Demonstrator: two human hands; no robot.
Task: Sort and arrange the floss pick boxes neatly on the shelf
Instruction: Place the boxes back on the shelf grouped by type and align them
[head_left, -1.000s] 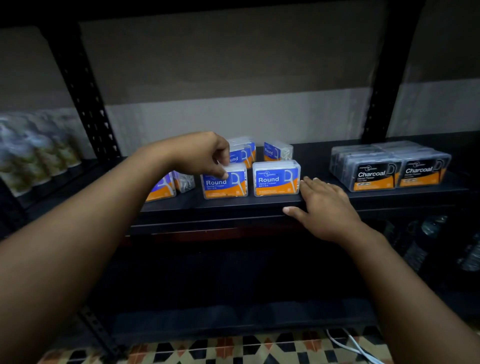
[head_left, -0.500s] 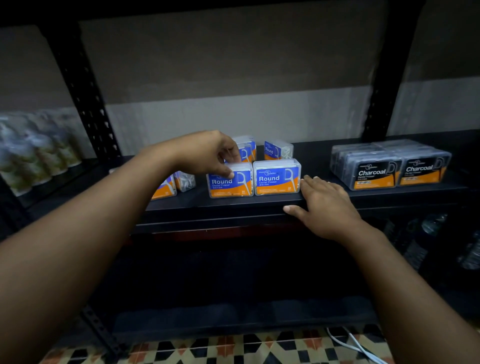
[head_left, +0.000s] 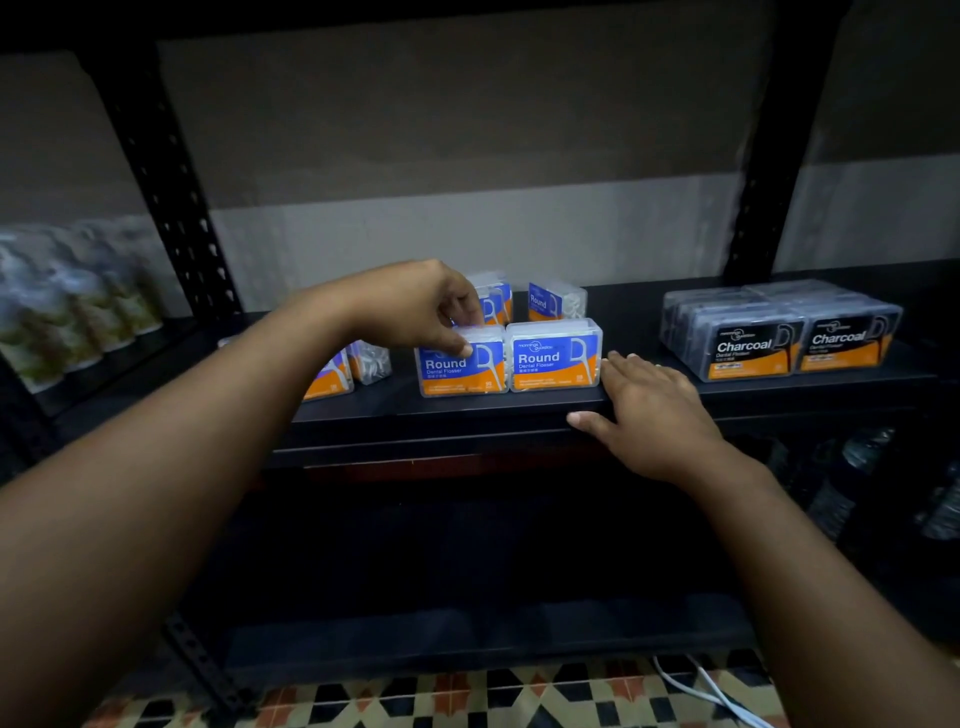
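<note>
Nearest us: right hand (head_left: 657, 415), fingers straight and flat on the front edge of the shelf (head_left: 467, 415), thumb over the lip, holding nothing.

Just left of those fingertips: second Round box (head_left: 555, 357), upright, label facing us, close to the fingertips; we cannot tell whether they touch.

Touching its left side: first Round box (head_left: 465, 370), upright. Our left hand (head_left: 415, 306) comes over it from the left, thumb and curled fingers pinching its top edge.

Under our left forearm: two more blue-and-orange boxes (head_left: 345, 371), partly hidden.

Beyond the left hand: rear Round boxes (head_left: 550, 301), turned at an angle.

Well right of the right hand: Charcoal boxes (head_left: 800, 345), grouped in a tidy block.
</note>
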